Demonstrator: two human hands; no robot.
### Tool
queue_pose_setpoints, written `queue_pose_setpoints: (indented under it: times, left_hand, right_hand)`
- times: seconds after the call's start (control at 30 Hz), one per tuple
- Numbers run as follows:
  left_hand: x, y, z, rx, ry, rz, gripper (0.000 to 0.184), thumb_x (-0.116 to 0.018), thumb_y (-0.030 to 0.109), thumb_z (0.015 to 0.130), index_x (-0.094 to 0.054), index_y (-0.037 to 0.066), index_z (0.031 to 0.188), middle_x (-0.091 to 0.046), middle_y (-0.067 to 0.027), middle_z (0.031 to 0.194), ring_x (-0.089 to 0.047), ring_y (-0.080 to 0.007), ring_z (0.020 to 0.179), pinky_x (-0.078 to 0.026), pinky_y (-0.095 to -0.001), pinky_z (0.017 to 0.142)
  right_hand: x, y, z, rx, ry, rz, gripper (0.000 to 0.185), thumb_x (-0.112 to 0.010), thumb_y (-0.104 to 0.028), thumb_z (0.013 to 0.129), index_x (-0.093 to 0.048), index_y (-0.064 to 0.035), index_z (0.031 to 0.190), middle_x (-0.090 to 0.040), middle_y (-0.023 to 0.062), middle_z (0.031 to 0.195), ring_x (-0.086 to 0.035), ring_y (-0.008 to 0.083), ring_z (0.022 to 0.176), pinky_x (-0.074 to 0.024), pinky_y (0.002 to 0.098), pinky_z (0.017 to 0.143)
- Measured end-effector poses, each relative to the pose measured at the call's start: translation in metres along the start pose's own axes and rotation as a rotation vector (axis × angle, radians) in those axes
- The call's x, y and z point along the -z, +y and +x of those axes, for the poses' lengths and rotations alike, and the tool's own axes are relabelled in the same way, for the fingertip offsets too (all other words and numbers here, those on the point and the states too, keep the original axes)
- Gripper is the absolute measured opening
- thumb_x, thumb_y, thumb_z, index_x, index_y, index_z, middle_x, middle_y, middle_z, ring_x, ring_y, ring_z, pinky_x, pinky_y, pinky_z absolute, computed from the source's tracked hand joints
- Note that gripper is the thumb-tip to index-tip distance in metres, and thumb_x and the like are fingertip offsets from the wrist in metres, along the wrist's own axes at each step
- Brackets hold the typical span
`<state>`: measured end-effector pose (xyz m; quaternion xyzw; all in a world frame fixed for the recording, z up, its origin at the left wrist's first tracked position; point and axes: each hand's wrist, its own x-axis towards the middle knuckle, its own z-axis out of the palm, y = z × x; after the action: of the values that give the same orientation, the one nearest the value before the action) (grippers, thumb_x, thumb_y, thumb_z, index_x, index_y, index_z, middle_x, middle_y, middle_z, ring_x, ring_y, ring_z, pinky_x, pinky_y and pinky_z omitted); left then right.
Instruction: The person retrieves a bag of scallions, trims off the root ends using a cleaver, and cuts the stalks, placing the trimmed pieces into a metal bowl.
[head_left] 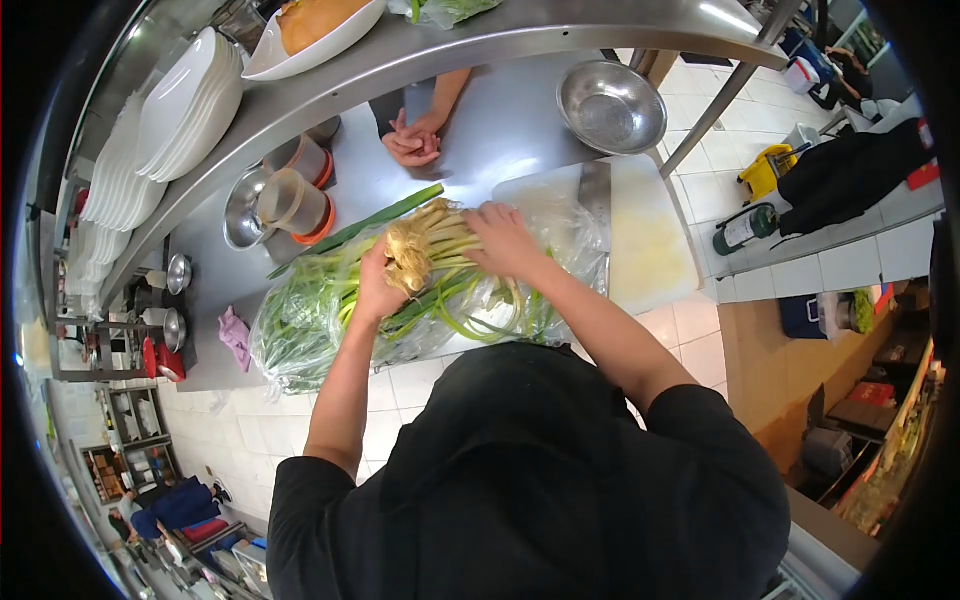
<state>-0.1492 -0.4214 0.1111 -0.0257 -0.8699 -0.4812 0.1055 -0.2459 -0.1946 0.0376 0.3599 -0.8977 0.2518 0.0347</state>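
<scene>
A thick bunch of spring onions (440,235) lies across a clear plastic bag (300,335), its pale tangled roots turned up toward me. My left hand (374,285) is wrapped round the left side of the bunch, close to the roots. On the right, my right hand (503,240) grips the white stalks from above, with its fingertips partly hidden among them. Green leaves (300,300) fill the left part of the bag, and one long leaf (385,215) sticks out behind the bunch.
A white cutting board (650,235) with a wide metal blade (595,190) lies to the right. Behind it stands a steel bowl (612,107). Plastic tubs (293,200) are at left. Another person's clasped hands (415,138) rest across the table, beneath an overhead shelf (480,55).
</scene>
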Motion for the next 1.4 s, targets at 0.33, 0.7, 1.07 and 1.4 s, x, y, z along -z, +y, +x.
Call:
queue_pose_setpoints:
  times: [0.33,0.7,1.07,1.4]
  left_hand:
    - [0.019,-0.02,0.03,-0.037,-0.089,0.076,0.039,-0.081,0.015,0.072,-0.067,0.004,0.107,-0.07,-0.0113,0.089,-0.067,-0.0261,0.079,-0.055,-0.0368,0.078]
    - [0.01,-0.016,0.052,-0.068,-0.272,0.162,0.045,-0.082,0.015,0.071,-0.069,0.003,0.112,-0.073,-0.0128,0.102,-0.069,-0.0239,0.089,-0.054,-0.036,0.085]
    - [0.066,0.012,0.021,0.018,-0.051,0.065,0.034,-0.079,0.009,0.072,-0.071,0.002,0.104,-0.071,-0.0048,0.091,-0.064,-0.0159,0.079,-0.053,-0.0329,0.077]
    - [0.094,0.01,-0.006,-0.02,0.03,0.037,0.031,-0.08,0.003,0.073,-0.071,-0.001,0.102,-0.072,-0.0053,0.094,-0.064,-0.0154,0.079,-0.053,-0.032,0.076]
  right_hand:
    - [-0.036,-0.005,0.053,0.076,-0.261,-0.006,0.03,-0.067,-0.024,0.089,-0.073,-0.0026,0.11,-0.066,0.0184,0.121,-0.056,0.0381,0.121,-0.045,0.0543,0.101]
    - [0.045,-0.006,0.086,0.138,-0.295,0.575,0.028,-0.066,-0.017,0.084,-0.069,0.0042,0.102,-0.069,0.0263,0.099,-0.067,0.0408,0.09,-0.0523,0.0435,0.082]
    - [-0.049,0.001,0.112,-0.304,-0.445,0.096,0.064,-0.074,-0.028,0.089,-0.048,-0.0098,0.145,-0.054,0.0155,0.146,-0.049,0.0369,0.137,-0.0427,0.0573,0.108]
    - [-0.04,-0.015,0.127,-0.31,-0.586,0.136,0.064,-0.066,-0.041,0.096,-0.044,-0.0073,0.146,-0.059,0.0135,0.144,-0.056,0.0361,0.132,-0.0424,0.0586,0.104]
